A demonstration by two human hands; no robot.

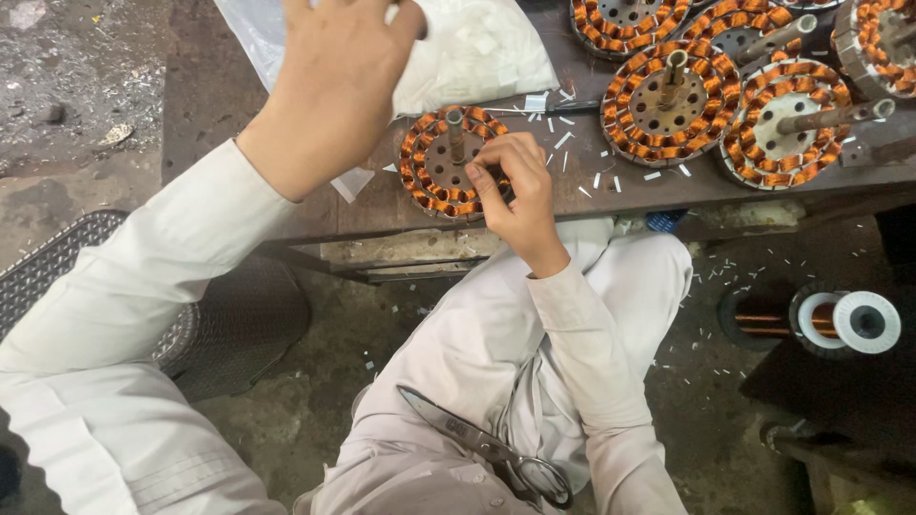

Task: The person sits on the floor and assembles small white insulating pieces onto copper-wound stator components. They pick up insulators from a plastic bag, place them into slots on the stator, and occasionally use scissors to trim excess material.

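Observation:
A round motor stator [441, 164] wound with copper wire lies on the dark workbench [239, 105], a short shaft standing in its middle. My right hand [515, 186] rests on its right rim, fingertips pinched at the windings there. What the fingers pinch is too small to tell. My left hand [334, 81] is raised above the bench's far side, fingers bunched at a clear plastic bag [477, 48] of small white paper strips. Whether it holds a strip is hidden. Scissors [487, 448] lie on my lap.
Several more copper-wound stators [668, 100] with shafts crowd the bench's right end. Small white strips [563, 143] litter the bench and floor. A copper wire spool [821, 319] sits low right. A woven stool [57, 267] stands left.

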